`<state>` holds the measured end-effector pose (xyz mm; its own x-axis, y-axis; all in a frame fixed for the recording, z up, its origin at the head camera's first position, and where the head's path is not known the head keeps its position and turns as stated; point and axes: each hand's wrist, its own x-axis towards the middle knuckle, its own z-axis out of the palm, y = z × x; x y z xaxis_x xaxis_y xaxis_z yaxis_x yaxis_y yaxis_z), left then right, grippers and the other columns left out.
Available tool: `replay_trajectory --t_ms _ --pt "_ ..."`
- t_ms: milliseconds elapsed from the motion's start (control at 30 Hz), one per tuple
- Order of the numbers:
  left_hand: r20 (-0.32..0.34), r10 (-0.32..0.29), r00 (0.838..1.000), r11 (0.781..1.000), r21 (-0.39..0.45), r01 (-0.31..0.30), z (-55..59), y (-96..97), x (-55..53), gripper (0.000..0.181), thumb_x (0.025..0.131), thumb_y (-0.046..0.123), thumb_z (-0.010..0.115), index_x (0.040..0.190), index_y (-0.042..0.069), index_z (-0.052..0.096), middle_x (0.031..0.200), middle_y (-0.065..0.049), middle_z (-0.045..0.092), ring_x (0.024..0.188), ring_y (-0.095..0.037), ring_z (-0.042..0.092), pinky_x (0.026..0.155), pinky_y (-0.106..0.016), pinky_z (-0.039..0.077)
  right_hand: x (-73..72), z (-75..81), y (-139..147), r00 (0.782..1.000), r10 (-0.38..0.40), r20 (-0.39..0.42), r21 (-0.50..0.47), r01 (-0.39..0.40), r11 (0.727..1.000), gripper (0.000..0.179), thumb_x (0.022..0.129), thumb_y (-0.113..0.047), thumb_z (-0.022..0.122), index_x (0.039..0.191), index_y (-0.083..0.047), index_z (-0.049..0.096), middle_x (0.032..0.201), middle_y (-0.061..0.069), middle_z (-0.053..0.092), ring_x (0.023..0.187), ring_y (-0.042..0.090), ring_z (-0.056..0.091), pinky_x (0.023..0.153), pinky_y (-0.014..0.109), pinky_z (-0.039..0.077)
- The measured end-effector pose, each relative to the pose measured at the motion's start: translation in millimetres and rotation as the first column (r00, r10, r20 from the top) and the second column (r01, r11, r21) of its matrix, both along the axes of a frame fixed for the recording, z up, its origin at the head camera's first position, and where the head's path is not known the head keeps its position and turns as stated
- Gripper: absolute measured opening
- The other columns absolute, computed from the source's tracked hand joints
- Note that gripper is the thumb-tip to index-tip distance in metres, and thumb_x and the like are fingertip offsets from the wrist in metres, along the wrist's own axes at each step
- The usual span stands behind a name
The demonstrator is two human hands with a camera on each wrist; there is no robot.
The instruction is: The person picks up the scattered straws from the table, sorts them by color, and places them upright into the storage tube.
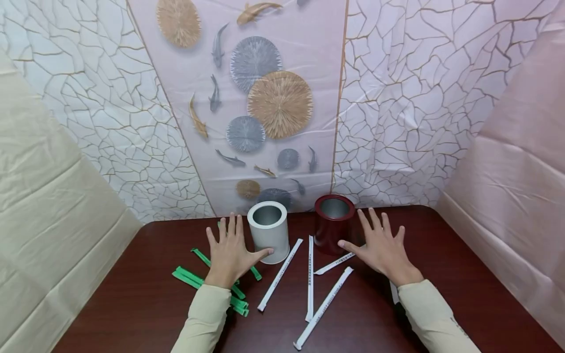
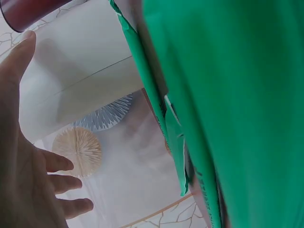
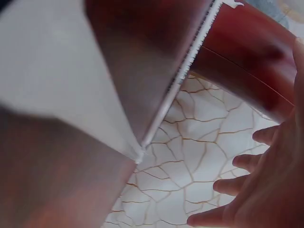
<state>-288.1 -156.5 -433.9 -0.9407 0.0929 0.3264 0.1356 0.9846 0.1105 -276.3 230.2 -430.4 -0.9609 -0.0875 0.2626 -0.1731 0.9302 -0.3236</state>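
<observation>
My left hand is spread with fingers straight, over the green-wrapped sticks and left of the white can. Its thumb overlaps the can's side in the head view; whether it touches, I cannot tell. Spread likewise, my right hand is beside the dark red can, thumb toward it, holding nothing. Both cans stand upright with open tops. Several white paper-wrapped sticks lie between the hands, one partly behind the right thumb. Green wrappers loom large in the left wrist view, a white one in the right.
The dark red-brown table carries everything. Behind its far edge hangs a patterned cloth with fish and round motifs. Plain beige cloth slopes down at the left, and pinkish cloth at the right.
</observation>
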Motion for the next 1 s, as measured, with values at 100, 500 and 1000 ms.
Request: replay_trajectory --t_ms 100,500,1000 --pt "-0.010 0.003 1.000 1.000 -0.012 -0.003 1.1 -0.2 -0.2 0.138 0.074 0.099 0.052 0.167 0.003 0.022 0.173 -0.020 0.023 0.160 -0.043 0.020 0.122 -0.075 0.010 -0.6 12.0 -3 0.999 0.027 -0.028 -0.040 -0.028 0.999 0.113 0.091 -0.082 0.057 0.170 -0.011 0.020 0.171 0.027 0.020 0.156 0.054 0.013 0.111 0.086 0.009" --pt "-0.010 -0.009 1.000 1.000 -0.009 0.009 1.0 2.5 -1.2 0.137 0.074 0.099 0.053 0.168 0.003 0.022 0.172 -0.021 0.025 0.158 -0.044 0.023 0.122 -0.075 0.011 -32.5 51.6 -16 0.974 0.228 0.006 -0.191 -0.222 0.956 0.102 0.093 -0.074 0.064 0.167 -0.014 0.028 0.169 0.017 0.029 0.153 0.043 0.031 0.112 0.071 0.037" --pt "0.046 -0.087 0.995 0.989 0.127 0.080 26.8 13.0 26.4 0.094 0.086 0.068 0.076 0.147 -0.002 0.057 0.142 -0.022 0.062 0.126 -0.040 0.063 0.099 -0.061 0.053 -56.9 44.2 -25 0.958 0.281 0.052 -0.278 -0.256 0.926 0.099 0.094 -0.064 0.070 0.165 -0.007 0.031 0.166 0.018 0.030 0.148 0.045 0.039 0.111 0.065 0.042"
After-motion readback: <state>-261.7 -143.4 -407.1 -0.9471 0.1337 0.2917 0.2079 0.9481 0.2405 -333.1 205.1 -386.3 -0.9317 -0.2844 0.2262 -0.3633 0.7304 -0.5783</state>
